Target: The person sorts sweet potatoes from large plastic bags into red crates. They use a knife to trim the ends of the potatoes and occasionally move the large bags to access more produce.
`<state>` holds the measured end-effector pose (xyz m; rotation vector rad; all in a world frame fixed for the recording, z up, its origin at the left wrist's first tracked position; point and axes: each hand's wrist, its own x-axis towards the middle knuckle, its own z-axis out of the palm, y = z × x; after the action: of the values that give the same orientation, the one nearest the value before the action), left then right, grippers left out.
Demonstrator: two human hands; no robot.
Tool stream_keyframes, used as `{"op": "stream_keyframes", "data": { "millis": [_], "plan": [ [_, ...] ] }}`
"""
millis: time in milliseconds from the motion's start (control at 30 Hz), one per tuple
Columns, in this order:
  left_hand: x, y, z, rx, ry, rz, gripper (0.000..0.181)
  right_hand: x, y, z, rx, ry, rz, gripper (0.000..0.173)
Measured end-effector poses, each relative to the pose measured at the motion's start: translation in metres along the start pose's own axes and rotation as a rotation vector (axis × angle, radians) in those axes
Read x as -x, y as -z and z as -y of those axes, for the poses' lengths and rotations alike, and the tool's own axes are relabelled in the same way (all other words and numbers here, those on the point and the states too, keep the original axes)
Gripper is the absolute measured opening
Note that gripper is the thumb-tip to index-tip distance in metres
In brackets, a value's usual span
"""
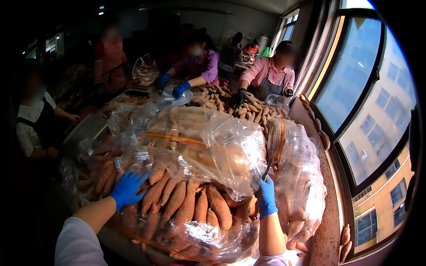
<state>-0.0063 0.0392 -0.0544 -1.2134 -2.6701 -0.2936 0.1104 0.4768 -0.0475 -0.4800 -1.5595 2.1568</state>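
A clear plastic bag of sweet potatoes [218, 206] lies before me, slit open across its top, with a loose flap of clear film [233, 149] folded back. My left hand [129, 188], in a blue glove, rests on the sweet potatoes at the left of the opening. Its thumb and fingers are spread around one of them; whether it grips is unclear. At the right end of the opening, my gloved right hand [267, 196] is closed on a dark thin tool [267, 169] pointing upward. The tool's type cannot be made out. Film bunches beside that hand.
Another full bag [296, 173] stands right of mine, beside the window ledge [327, 186]. Beyond is a heap of loose sweet potatoes [253, 108], with a black-gloved co-worker's hand [238, 98] on it. Another co-worker's blue-gloved hand [181, 89] touches film. A person [33, 123] stands at left.
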Motion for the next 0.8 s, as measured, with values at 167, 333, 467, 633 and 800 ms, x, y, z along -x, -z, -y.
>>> {"op": "stream_keyframes", "data": {
  "millis": [167,333,467,633,800],
  "plan": [
    [-0.002,-0.005,0.003,-0.023,-0.009,0.004,0.065,0.029,0.026,-0.033,0.026,-0.002,0.091,0.027],
    [-0.001,-0.003,0.002,-0.022,0.003,0.002,0.065,0.043,0.028,-0.044,0.108,0.000,0.037,0.033],
    [-0.003,0.001,0.000,-0.018,0.019,0.034,0.064,0.046,0.041,-0.059,0.112,-0.002,-0.014,0.038],
    [-0.003,-0.001,0.002,-0.005,0.024,0.024,0.063,0.055,0.037,-0.069,0.028,0.153,-0.129,0.032],
    [-0.005,-0.002,0.003,-0.020,0.029,0.035,0.063,0.060,0.038,-0.065,0.120,0.103,-0.111,0.048]
  ]
}}
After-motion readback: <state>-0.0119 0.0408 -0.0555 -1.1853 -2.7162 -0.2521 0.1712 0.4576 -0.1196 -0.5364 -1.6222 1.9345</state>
